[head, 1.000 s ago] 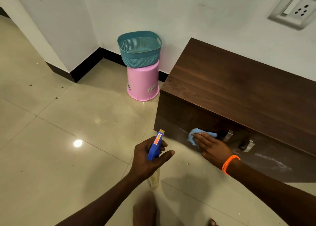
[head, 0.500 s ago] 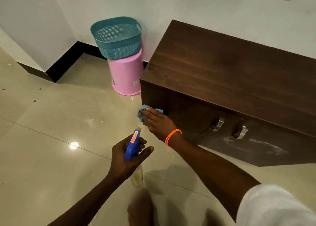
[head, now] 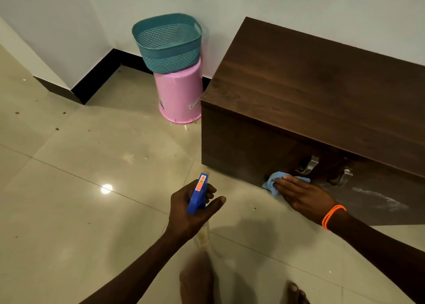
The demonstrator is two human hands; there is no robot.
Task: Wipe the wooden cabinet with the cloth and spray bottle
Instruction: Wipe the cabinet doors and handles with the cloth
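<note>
Head view: left hand (head: 190,214) clamps upright spray bottle (head: 197,194), nozzle toward cabinet (head: 310,110); right hand (head: 303,195) flat on cloth (head: 271,184).

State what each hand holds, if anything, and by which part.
The left hand grips the spray bottle at its blue trigger head. The right hand lies flat on the cloth, pressing it against the cabinet front.

teal basket (head: 167,42) atop pink bucket (head: 179,94), tiled floor (head: 80,165)
</note>
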